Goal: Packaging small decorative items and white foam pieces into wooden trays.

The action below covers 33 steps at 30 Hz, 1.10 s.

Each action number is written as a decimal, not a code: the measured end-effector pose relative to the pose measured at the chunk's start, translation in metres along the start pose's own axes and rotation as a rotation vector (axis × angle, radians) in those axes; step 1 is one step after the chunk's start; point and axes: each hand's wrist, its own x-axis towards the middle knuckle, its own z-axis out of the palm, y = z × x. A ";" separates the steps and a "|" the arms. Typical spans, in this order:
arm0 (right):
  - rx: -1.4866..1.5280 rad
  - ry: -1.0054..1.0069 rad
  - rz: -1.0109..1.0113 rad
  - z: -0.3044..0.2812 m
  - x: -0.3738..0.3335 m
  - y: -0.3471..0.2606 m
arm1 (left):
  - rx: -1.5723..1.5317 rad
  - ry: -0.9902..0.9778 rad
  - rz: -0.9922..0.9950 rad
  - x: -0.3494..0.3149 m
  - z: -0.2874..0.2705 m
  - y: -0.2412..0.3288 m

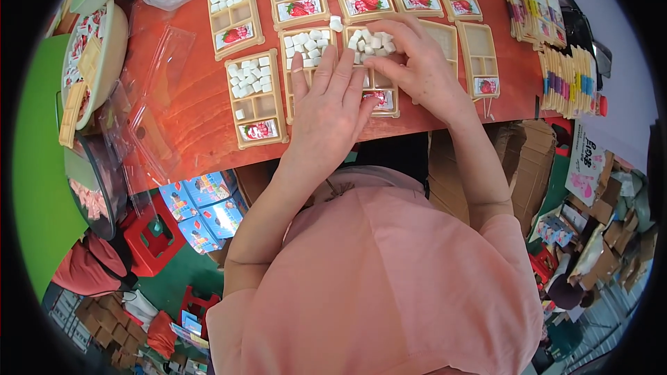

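Note:
My left hand (326, 107) lies flat with its fingers stretched over two beige compartment trays, hiding much of both. The fingertips reach the white marshmallows (310, 43) in the left one. My right hand (420, 62) curves over the other tray (390, 104), thumb and fingers apart around its small white marshmallows (368, 43). A strawberry-printed packet (381, 99) shows in that tray's lower compartment. One loose marshmallow (336, 23) rests by the trays' upper edges. Left of my left hand is another tray (281, 107) with marshmallows and a packet (258, 130).
Several filled trays (273, 10) line the far side of the red table (182, 83). A right-hand tray (479, 45) holds only a packet. Bundled sticks (566, 83) lie at the right edge; a packet-filled basin (114, 62) and clear plastic (174, 48) are left.

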 end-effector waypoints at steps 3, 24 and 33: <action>0.000 0.016 0.061 -0.003 -0.007 0.009 | -0.007 0.009 0.001 0.004 0.003 0.007; -0.374 0.007 0.142 -0.013 -0.022 0.005 | -0.032 -0.112 0.032 0.019 0.014 0.016; -0.425 -0.070 0.170 -0.017 -0.021 0.004 | 0.108 0.193 -0.032 0.056 0.005 -0.048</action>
